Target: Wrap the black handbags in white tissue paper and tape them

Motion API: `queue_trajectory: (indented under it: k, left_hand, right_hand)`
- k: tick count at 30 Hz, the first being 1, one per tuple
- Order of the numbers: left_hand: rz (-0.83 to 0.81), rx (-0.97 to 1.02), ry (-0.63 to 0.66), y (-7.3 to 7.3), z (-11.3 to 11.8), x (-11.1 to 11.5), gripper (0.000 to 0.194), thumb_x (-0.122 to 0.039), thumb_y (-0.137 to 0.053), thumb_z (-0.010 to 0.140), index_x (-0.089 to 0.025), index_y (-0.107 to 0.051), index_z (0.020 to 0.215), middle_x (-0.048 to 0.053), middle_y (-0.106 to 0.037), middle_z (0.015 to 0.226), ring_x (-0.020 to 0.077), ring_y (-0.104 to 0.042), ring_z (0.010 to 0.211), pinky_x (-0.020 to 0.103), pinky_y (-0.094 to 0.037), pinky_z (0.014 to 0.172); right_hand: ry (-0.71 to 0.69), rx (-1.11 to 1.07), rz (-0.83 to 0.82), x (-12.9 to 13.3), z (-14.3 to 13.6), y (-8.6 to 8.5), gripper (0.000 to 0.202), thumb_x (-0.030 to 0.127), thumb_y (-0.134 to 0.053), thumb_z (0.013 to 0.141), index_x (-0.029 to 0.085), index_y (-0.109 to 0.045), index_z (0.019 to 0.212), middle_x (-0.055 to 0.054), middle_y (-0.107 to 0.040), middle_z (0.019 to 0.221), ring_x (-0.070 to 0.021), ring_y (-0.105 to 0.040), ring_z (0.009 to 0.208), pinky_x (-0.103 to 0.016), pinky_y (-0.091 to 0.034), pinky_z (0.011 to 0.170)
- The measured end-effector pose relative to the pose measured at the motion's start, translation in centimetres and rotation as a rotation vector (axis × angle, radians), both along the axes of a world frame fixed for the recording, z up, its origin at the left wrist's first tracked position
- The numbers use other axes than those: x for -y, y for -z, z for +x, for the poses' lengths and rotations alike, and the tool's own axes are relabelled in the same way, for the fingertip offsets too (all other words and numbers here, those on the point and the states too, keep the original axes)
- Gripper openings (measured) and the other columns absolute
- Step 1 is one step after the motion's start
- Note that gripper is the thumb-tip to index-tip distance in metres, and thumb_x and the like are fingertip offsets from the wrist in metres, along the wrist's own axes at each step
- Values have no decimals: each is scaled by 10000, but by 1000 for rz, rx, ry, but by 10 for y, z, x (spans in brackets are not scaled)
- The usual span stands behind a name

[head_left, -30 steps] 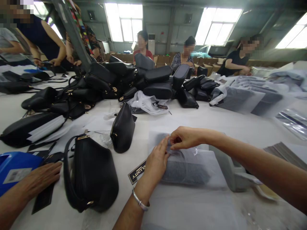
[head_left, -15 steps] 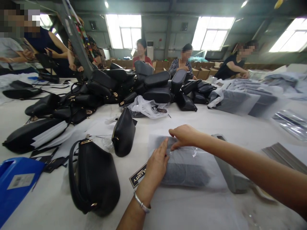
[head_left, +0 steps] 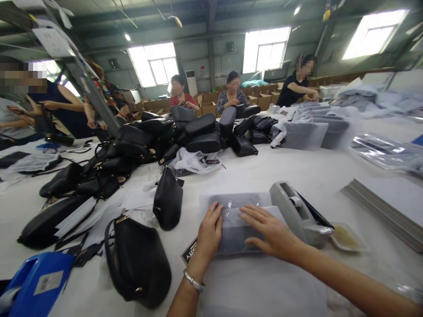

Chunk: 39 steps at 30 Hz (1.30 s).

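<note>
"Where do we have the wrapped dark bundle [head_left: 233, 241]?"

"Flat on the white surface [head_left: 254, 171] before us, in translucent wrapping, just left of the grey tape dispenser [head_left: 292, 209]."

"And our fingers?"

"Our left hand [head_left: 210, 231] rests along the bundle's left side, fingers stretched and close together. Our right hand [head_left: 269, 231] lies over its right part, palm down, fingers spread wide."

"What do we see near our left wrist?"

"A black tag [head_left: 189, 252] with pale lettering, just beside it, and farther left a black handbag [head_left: 142, 259]. Right of the dispenser we see a shallow dish [head_left: 358, 247] holding something yellowish."
</note>
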State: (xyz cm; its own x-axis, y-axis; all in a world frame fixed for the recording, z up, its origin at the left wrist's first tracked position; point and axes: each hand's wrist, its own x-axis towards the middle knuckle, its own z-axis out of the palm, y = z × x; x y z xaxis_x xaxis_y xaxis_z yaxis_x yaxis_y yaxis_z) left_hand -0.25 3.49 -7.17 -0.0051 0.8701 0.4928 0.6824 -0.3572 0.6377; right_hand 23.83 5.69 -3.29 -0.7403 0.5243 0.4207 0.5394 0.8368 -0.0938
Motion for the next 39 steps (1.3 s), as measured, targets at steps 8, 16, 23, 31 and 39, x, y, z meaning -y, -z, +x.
queue_trajectory:
  k: [8, 16, 23, 31, 39]
  left_hand:
    - [165, -245, -124, -52, 28, -32, 447, -180, -371, 995, -203, -452, 1434, 81, -471, 1491, 208, -381, 1414, 424, -358, 1166]
    - [98, -431, -166, -24, 34, -75, 447, -290, -406, 1005, -246, -428, 1450, 107, -484, 1477, 285, -346, 1429, 609, -220, 1169]
    - [102, -361, -167, -34, 11, -77, 488, -325, -264, 1039, -131, -363, 1476, 131, -506, 1455, 180, -472, 1343, 375, -392, 1123]
    - [140, -493, -102, -29, 9, -55, 483, -350, -448, 994, -249, -405, 1464, 100, -390, 1544, 293, -248, 1473, 588, -213, 1183]
    - [251, 6, -304, -62, -15, -33, 543, -448, -346, 1005, -194, -373, 1484, 115, -439, 1509, 244, -375, 1416, 457, -302, 1186]
  right_hand:
    - [45, 60, 88, 27, -11, 55, 872, 131, -695, 767, 151, -289, 1538, -112, -190, 1609, -317, -108, 1490, -536, -255, 1193]
    - [41, -4, 296, 13, -15, 83, 651, -19, -411, 875, 153, -367, 1501, -93, -297, 1572, -277, -184, 1478, -511, -382, 1135]
    - [43, -45, 263, 13, -14, 83, 663, -27, -397, 878, 184, -363, 1506, -76, -297, 1574, -256, -202, 1475, -491, -357, 1156]
    - [28, -38, 187, 15, -14, 75, 668, -37, -417, 845, 173, -412, 1479, -98, -343, 1554, -269, -235, 1465, -499, -361, 1144]
    - [24, 19, 49, -40, -21, -42, 780, 100, -606, 734, 166, -391, 1480, -119, -391, 1525, -308, -265, 1441, -521, -187, 1201]
